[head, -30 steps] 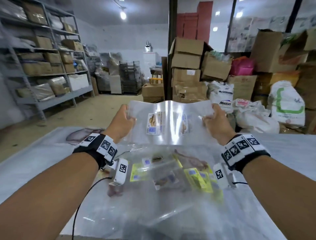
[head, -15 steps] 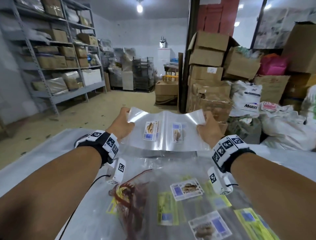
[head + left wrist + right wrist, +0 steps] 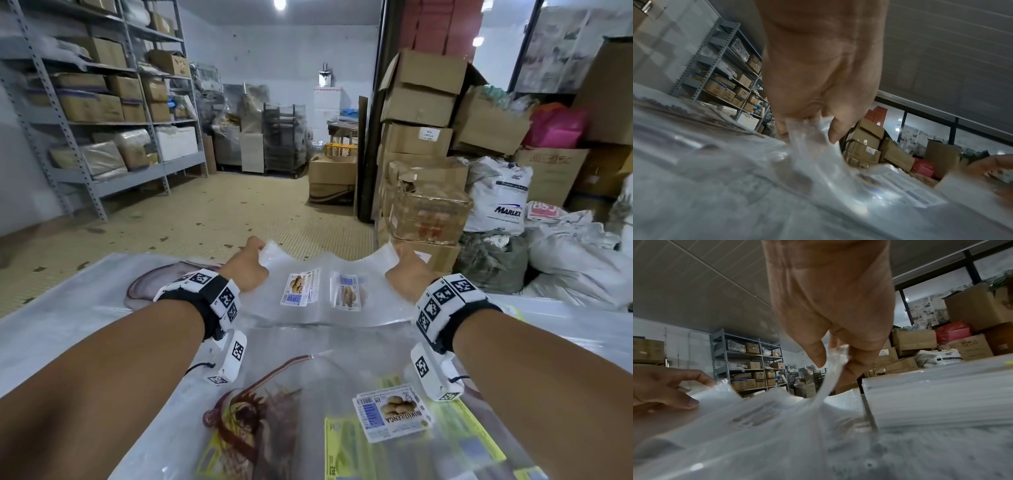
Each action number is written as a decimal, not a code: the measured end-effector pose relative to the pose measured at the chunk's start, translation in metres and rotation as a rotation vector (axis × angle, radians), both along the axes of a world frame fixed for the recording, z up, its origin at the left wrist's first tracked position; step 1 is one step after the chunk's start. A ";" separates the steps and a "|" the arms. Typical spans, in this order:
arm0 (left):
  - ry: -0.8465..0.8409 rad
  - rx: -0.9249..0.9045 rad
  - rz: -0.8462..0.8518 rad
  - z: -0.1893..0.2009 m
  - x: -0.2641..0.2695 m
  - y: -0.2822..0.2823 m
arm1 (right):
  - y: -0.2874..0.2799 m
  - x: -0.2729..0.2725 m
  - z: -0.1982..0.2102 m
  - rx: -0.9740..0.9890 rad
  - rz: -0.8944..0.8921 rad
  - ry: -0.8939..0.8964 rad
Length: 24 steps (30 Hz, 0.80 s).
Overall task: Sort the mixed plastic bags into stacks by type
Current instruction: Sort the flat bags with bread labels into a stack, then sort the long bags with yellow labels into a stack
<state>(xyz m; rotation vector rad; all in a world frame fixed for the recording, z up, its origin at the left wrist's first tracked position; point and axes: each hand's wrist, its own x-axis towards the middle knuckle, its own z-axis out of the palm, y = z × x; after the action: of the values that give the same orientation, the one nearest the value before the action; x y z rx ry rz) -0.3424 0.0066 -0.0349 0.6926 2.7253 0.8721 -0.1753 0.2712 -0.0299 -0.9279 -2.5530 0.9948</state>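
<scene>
A clear plastic bag [image 3: 325, 301] with two printed biscuit labels sags low over the far part of the table. My left hand [image 3: 248, 265] pinches its far left corner, and my right hand [image 3: 407, 269] pinches its far right corner. The left wrist view shows my left hand [image 3: 807, 128] with thumb and fingers pinched on the crumpled bag corner [image 3: 812, 134]. In the right wrist view my right hand [image 3: 835, 356] pinches the other bag corner [image 3: 838, 353]. Nearer me lies the mixed pile [image 3: 342, 411] of bags: one with a red print, yellow-labelled ones and a biscuit-labelled one [image 3: 390, 411].
A stack of clear bags [image 3: 931, 394] lies on the table [image 3: 68, 335] to the right of my right hand. Beyond the table's far edge stand stacked cardboard boxes [image 3: 421, 171], white sacks [image 3: 496, 195] and metal shelving [image 3: 113, 113] on the left.
Both hands have lowered the clear bag from upright in the air down toward the far part of the table, and it now sags between them. The head view tilted down.
</scene>
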 end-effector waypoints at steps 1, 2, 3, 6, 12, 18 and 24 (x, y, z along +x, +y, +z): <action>-0.005 -0.015 -0.002 -0.001 -0.001 0.000 | 0.000 -0.002 -0.001 0.007 0.005 -0.034; -0.001 -0.030 -0.003 -0.002 -0.001 0.001 | -0.001 -0.003 -0.001 0.019 0.010 -0.066; 0.016 -0.057 -0.004 -0.002 0.001 0.002 | -0.002 -0.003 0.000 0.047 0.015 -0.098; 0.123 -0.227 -0.035 0.001 0.007 0.000 | -0.010 0.001 0.006 0.183 0.034 -0.204; 0.329 -0.341 -0.231 0.017 0.015 -0.015 | -0.029 0.013 0.020 0.506 0.166 -0.305; 0.219 -0.512 -0.482 0.020 0.033 -0.029 | -0.055 0.029 0.023 0.489 0.489 -0.496; 0.314 -0.557 -0.466 0.020 0.056 -0.037 | -0.077 0.043 0.025 0.622 0.493 -0.516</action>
<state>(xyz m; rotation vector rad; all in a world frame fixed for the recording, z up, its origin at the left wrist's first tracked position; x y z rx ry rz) -0.2867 -0.0302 -0.0154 1.3256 2.6672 -0.1075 -0.1319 0.1946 -0.0047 -0.4120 -3.3018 -0.0268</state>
